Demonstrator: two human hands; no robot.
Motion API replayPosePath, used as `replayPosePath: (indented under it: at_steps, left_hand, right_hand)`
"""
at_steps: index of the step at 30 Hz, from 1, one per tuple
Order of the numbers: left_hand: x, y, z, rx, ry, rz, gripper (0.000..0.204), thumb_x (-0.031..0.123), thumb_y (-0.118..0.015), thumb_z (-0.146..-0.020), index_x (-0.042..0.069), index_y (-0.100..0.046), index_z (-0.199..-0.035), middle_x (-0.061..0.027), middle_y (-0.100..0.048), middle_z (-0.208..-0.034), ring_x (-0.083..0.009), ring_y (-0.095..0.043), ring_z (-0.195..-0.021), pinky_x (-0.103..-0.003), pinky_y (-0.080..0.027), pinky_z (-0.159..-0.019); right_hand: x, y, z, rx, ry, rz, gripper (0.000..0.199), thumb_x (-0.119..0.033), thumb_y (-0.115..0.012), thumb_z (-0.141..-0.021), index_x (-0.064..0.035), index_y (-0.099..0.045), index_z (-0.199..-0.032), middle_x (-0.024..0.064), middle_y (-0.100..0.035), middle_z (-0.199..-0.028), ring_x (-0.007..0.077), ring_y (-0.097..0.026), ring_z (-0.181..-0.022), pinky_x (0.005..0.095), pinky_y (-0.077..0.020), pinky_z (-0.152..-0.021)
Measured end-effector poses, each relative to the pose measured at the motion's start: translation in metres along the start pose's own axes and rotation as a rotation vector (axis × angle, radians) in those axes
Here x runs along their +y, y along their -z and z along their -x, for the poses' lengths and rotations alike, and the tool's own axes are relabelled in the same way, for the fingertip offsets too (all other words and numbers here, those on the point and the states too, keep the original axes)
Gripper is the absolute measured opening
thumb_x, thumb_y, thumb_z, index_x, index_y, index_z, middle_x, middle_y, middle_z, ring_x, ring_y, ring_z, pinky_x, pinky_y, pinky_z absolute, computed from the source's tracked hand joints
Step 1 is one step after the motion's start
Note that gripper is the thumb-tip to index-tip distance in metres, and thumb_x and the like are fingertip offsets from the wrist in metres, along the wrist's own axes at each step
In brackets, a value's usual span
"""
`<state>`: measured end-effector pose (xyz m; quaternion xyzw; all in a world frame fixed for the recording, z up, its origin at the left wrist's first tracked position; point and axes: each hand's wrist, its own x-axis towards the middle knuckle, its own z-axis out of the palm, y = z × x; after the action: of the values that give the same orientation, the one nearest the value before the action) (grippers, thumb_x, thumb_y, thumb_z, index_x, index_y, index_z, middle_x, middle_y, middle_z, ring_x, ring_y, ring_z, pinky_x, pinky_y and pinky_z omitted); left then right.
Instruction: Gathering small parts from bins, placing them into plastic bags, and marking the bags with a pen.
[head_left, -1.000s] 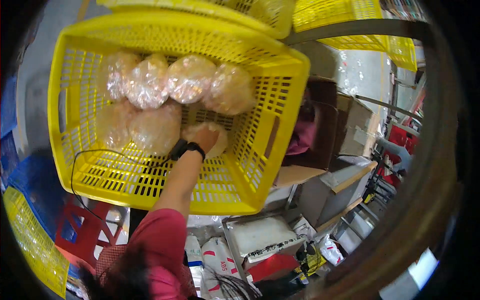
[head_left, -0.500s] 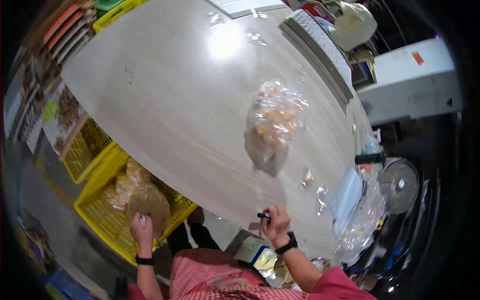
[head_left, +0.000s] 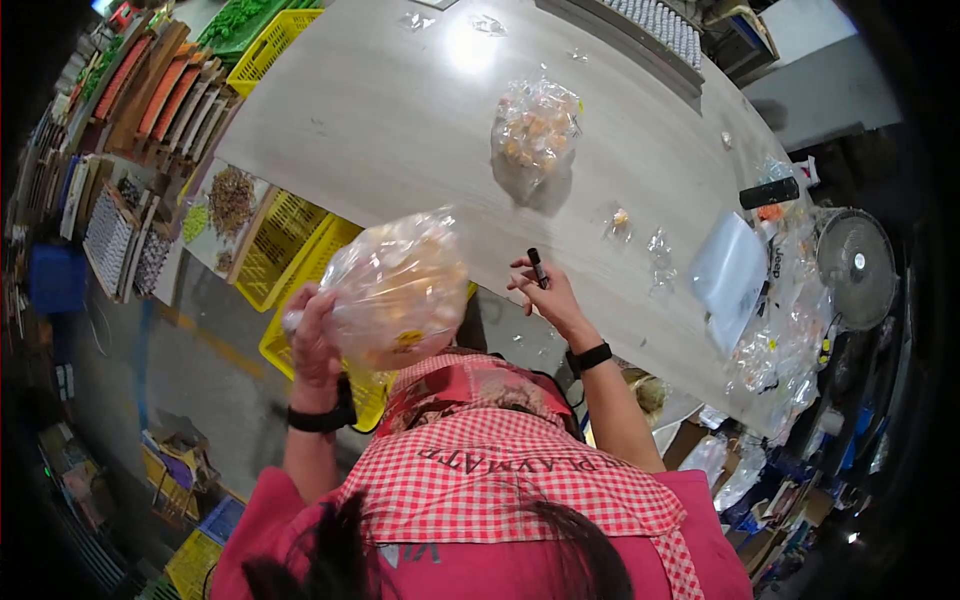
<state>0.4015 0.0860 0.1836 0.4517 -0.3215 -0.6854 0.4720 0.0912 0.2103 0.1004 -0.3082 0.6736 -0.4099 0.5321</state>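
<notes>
My left hand (head_left: pixel 317 338) is closed around the gathered end of a clear plastic bag (head_left: pixel 408 285) filled with small orange and pale items. The bag hangs in the air over the table's near left edge, hiding much of the yellow crate below. In my right hand (head_left: pixel 560 305) is a small black marker pen (head_left: pixel 538 268), held upright above the near table edge. Farther back on the table (head_left: pixel 400 150), a similar filled bag (head_left: pixel 538 125) lies by itself. A tiny clear packet with something orange (head_left: pixel 620 222) sits to its right.
Yellow crates (head_left: pixel 285 245) stand below the table's left edge. Racks of stacked trays (head_left: pixel 165 85) fill the far left. A grey tray of small pale pieces (head_left: pixel 640 40) lies at the back. White sheets (head_left: pixel 728 275), loose plastic and a round fan (head_left: pixel 857 265) are on the right.
My left hand has raised the filled bag from above the yellow crate, up and to the right. My right hand still holds the marker, now farther over the table edge. The view has shifted.
</notes>
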Motion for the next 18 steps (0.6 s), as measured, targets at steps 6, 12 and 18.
replayPosePath:
  at_steps: [6,12,18]
  left_hand:
    - [-0.004,-0.07,-0.017,-0.277,0.204,0.29,0.012,0.014,-0.061,-0.079,0.006,-0.061,-0.089,-0.0041,-0.063,-0.086,-0.0141,-0.06,-0.08,-0.027,-0.049,-0.077]
    - [-0.029,-0.112,-0.034,-0.546,0.6,0.525,0.04,0.022,-0.055,-0.084,-0.005,-0.057,-0.113,-0.0164,-0.064,-0.109,-0.0273,-0.062,-0.1,-0.039,-0.046,-0.095]
    - [-0.05,-0.155,-0.038,-0.602,0.673,0.498,0.038,0.023,-0.056,-0.083,-0.005,-0.057,-0.109,-0.0166,-0.065,-0.107,-0.0283,-0.062,-0.099,-0.039,-0.047,-0.094]
  right_hand:
    - [-0.082,0.0,0.041,-0.059,0.022,-0.278,0.049,-0.042,-0.058,-0.089,-0.0049,-0.047,-0.119,0.0029,-0.059,-0.09,0.0038,-0.054,-0.061,0.0155,-0.0278,-0.042]
    - [-0.085,0.02,0.07,0.124,0.059,-0.226,0.04,-0.042,-0.058,-0.089,-0.0054,-0.049,-0.103,-0.0009,-0.053,-0.071,0.0035,-0.045,-0.048,0.0169,-0.033,-0.04]
    - [-0.085,0.051,0.09,0.31,0.106,-0.245,0.04,-0.042,-0.066,-0.085,-0.0046,-0.051,-0.089,-0.0007,-0.047,-0.049,0.0077,-0.045,-0.038,0.0206,-0.0314,-0.036]
